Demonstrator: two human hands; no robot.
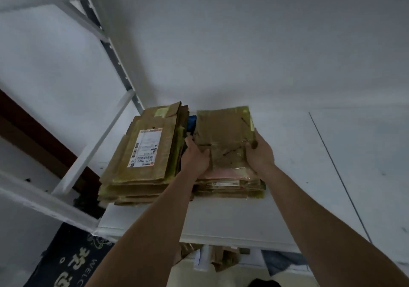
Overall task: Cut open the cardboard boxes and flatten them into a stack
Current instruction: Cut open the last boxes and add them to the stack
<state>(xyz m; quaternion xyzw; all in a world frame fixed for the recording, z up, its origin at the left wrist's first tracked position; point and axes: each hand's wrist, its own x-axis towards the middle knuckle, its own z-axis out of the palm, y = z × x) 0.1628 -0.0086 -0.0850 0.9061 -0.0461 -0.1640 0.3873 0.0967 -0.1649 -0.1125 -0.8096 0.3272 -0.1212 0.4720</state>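
Both hands grasp flattened box: left hand on its left edge, right hand on right edge. Box lies atop right stack, near counter front edge, long axis pointing away. Left stack just beside, at counter's left edge.

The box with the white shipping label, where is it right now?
In the head view the labelled flattened box tops the left stack on the white shelf, beside the right stack whose top piece both hands hold.
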